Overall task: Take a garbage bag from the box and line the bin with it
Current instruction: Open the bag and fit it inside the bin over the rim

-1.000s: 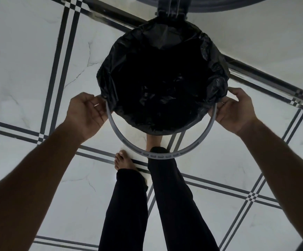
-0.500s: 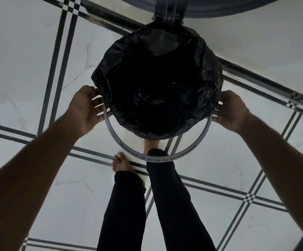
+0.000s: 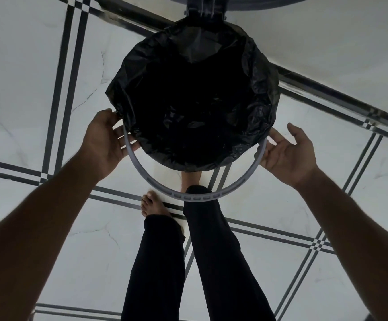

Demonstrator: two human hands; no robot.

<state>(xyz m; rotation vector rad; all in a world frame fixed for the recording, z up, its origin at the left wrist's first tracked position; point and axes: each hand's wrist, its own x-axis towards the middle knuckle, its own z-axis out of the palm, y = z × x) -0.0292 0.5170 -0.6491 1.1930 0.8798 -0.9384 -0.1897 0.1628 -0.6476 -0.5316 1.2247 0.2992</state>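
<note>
A black garbage bag point(image 3: 188, 112) lies open inside the round bin, its edge folded out over the rim all the way round. A grey retaining ring point(image 3: 197, 197) hangs tilted, with its near half well in front of the bin. My left hand point(image 3: 102, 140) grips the ring's left side, its thumb against the bag's edge. On the ring's right side my right hand point(image 3: 290, 154) has its palm up and fingers spread, and only the fingertips touch the ring. The box is out of sight.
The bin's hinge point(image 3: 203, 8) and raised lid point(image 3: 257, 1) are at the top edge. My bare foot point(image 3: 152, 205) and black-trousered legs point(image 3: 223, 262) stand just in front of the bin on white tiles with dark stripes. A wall rises at the upper right.
My right hand has loosened from the ring and spread its fingers. My left hand has slid slightly along the ring's left side. The view has tilted a little downward.
</note>
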